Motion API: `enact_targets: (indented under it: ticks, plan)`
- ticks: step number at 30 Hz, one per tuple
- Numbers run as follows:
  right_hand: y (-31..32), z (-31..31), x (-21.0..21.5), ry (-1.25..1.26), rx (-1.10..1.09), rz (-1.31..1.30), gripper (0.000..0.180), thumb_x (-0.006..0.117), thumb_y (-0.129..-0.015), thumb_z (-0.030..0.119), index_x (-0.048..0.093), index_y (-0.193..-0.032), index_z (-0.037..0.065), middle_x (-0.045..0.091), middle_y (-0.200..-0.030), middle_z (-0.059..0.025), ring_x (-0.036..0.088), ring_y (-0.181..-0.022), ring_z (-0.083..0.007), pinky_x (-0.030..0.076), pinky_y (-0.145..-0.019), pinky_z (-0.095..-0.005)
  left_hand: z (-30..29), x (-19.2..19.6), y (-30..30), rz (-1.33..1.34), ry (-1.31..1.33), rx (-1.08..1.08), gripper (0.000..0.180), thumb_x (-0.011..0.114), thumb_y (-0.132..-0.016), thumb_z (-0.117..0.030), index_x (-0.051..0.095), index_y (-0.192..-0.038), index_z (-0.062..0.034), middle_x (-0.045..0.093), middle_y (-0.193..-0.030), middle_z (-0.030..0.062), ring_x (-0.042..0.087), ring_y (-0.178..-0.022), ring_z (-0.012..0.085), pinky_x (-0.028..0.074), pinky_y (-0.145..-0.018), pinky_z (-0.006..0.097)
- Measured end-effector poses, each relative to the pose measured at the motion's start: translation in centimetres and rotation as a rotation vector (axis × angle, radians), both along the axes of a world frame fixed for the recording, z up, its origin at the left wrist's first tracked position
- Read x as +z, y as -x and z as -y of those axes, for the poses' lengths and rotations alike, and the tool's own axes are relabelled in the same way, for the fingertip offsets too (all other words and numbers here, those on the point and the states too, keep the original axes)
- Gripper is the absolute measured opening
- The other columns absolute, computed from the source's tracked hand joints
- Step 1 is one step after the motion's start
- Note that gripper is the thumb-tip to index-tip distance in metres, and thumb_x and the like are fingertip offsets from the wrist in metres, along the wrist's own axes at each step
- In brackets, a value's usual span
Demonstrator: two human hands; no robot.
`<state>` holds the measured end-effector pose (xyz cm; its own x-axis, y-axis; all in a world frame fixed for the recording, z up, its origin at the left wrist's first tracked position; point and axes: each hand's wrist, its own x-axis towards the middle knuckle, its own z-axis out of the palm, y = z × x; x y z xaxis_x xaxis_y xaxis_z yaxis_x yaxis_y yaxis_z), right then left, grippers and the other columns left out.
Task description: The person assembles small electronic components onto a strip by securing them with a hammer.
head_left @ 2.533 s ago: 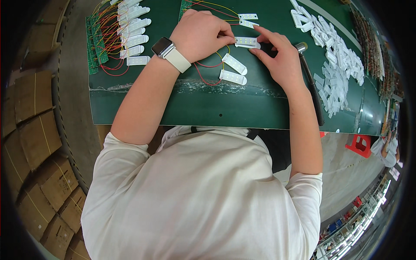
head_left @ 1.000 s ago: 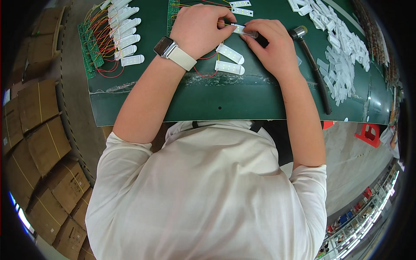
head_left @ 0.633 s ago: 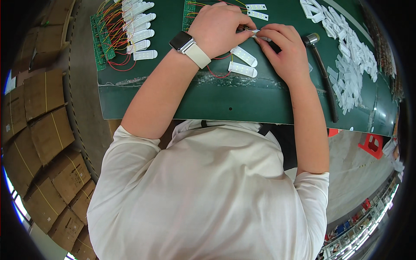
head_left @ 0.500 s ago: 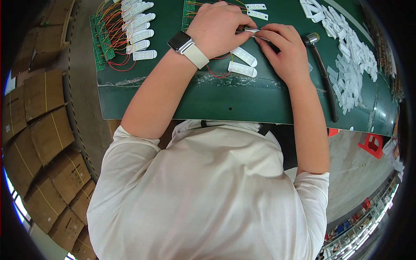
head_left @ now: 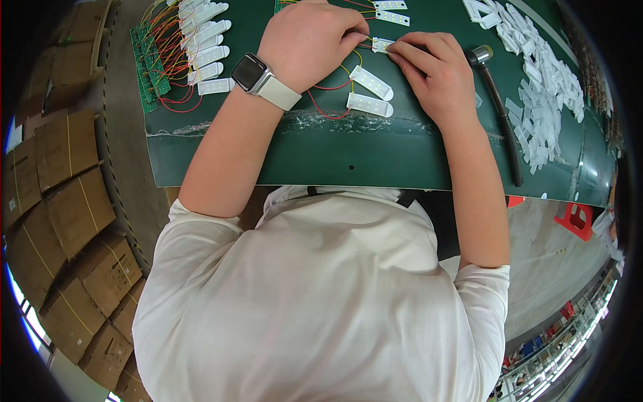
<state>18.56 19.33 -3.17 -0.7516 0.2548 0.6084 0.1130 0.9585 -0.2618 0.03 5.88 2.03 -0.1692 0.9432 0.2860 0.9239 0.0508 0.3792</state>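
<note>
In my head camera view, the right hand [head_left: 439, 70] has its thumb and forefinger nearly together on the right end of a small white light strip [head_left: 380, 45], which lies between the two hands, its left end sticking out bare toward the other fingers. The left hand [head_left: 309, 35] has thumb and forefinger tips drawn close, just left of that strip, where thin wires [head_left: 366, 46] lead into it; I cannot tell whether the tips pinch those wires.

Just above the right fingertips I see two bare strips [head_left: 392, 18] side by side, wired as well. Below the gap between the hands lie two rounded white lamps [head_left: 370, 104], one under the other, with red and yellow wires curving back toward the left wrist, which wears a watch [head_left: 249, 72]. A sliver of green circuit board [head_left: 280, 5] shows beyond the left hand.

Well left of the left fingers, a row of white lamps [head_left: 209, 55] is wired to more green boards [head_left: 149, 70]. To the right of the right hand, a hammer [head_left: 501, 117] lies with its head near the knuckles; farther right spreads a heap of white and clear pieces [head_left: 536, 80] on the green table [head_left: 301, 164].
</note>
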Motion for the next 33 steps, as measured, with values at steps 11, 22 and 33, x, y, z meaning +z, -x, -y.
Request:
enact_targets:
  ticks: [11,22,33]
  plan:
    - [0.4,0.9,0.6,0.024,-0.033,0.074,0.019,0.08,-0.084,0.014,0.079,-0.102,0.014,0.071,-0.104,0.001,0.065,-0.094,-0.022,0.055,-0.082,-0.0355,0.0,0.8,-0.2,0.101,0.094,0.015,0.014,0.076,-0.084,-0.02,0.076,-0.094,-0.0099,0.074,-0.092,0.0118,0.069,-0.089,0.0337,0.056,-0.079,0.043]
    - [0.3,0.2,0.1,0.09,0.032,0.075,0.018,0.078,-0.086,0.013,0.079,-0.104,0.011,0.073,-0.108,-0.0014,0.067,-0.1,-0.0233,0.056,-0.085,-0.0358,-0.2,-0.2,0.8,0.059,-0.012,-0.15,0.032,0.076,-0.081,-0.013,0.077,-0.111,-0.0026,0.077,-0.11,0.0098,0.064,-0.095,0.029,0.054,-0.089,0.037]
    - [0.3,0.1,0.0,0.137,0.024,0.095,0.017,0.078,-0.087,0.014,0.079,-0.103,0.011,0.073,-0.108,0.0,0.067,-0.099,-0.0219,0.057,-0.084,-0.0348,-0.4,-0.7,0.9,-0.029,0.025,-0.208,0.031,0.073,-0.085,-0.015,0.077,-0.115,-0.0053,0.073,-0.124,0.005,0.057,-0.1,0.0283,0.049,-0.094,0.036]
